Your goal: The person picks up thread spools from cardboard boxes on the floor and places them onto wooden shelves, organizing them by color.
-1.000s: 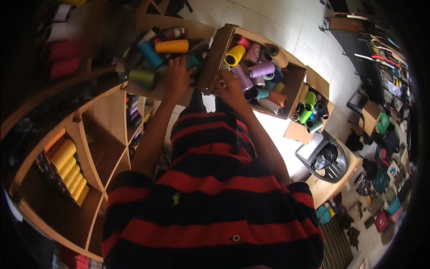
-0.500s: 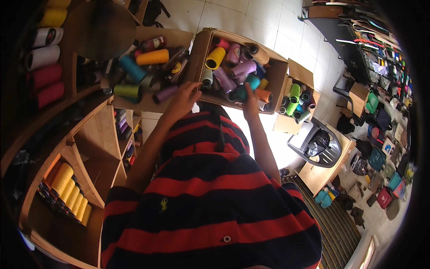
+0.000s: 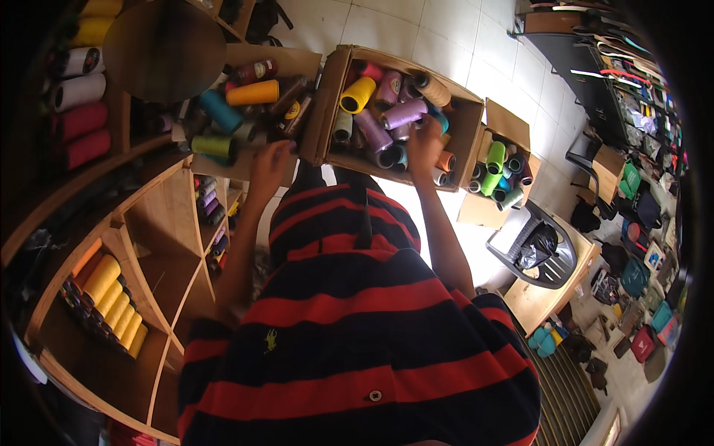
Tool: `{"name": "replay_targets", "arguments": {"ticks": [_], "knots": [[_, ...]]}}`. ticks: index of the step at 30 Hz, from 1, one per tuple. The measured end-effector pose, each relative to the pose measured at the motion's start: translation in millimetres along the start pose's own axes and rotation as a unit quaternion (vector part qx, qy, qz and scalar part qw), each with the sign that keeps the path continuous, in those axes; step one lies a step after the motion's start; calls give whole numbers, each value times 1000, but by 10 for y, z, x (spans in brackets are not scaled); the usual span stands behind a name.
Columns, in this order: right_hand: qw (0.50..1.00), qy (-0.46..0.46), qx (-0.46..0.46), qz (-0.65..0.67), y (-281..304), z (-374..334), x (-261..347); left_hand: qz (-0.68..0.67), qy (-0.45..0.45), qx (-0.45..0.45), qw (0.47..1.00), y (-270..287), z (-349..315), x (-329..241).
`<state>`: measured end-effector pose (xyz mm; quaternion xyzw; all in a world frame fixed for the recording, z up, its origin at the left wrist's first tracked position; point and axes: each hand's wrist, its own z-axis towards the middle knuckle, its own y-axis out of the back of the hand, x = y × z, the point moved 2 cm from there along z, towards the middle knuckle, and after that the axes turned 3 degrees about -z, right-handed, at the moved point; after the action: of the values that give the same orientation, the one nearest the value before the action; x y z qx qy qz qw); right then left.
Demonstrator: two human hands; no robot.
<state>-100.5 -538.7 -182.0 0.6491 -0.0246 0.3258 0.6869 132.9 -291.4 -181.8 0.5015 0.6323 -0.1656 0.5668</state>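
An open cardboard box (image 3: pixel 335 93) full of thread cones stands in front of me. My right hand (image 3: pixel 425 152) is inside its right part, fingers curled at a teal thread cone (image 3: pixel 441 119) that shows just past the fingertips. A lilac thread cone (image 3: pixel 404 114) lies left of those fingers, with an orange one (image 3: pixel 446 160) below them. My left hand (image 3: pixel 269 169) is over the near edge of a second open box (image 3: pixel 297 63) on the left, its fingers bent together. Whatever they may hold is hidden. A lime-green cone (image 3: pixel 212 146) and an orange-yellow cone (image 3: pixel 253 93) lie close by.
A smaller box (image 3: pixel 513 119) with green cones stands at the right, beside a dark chair (image 3: pixel 550 271) holding a black bag. Wooden shelving (image 3: pixel 160 223) with yellow cones (image 3: pixel 115 308) runs along my left. Shoes and bags lie on the floor at far right.
My right hand has moved slightly right and deeper into the box, with the teal cone shifting the same way. My left hand has drawn left and back, over where a purple cone lay.
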Motion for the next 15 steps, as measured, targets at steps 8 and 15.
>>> {"name": "replay_targets", "arguments": {"ticks": [8,15], "knots": [[941,99,303,-111,-749,468,715,-6,25,31,999,-68,-209,30],[783,-257,337,456,-563,537,330,-85,15,-15,996,68,-263,-28]]}}
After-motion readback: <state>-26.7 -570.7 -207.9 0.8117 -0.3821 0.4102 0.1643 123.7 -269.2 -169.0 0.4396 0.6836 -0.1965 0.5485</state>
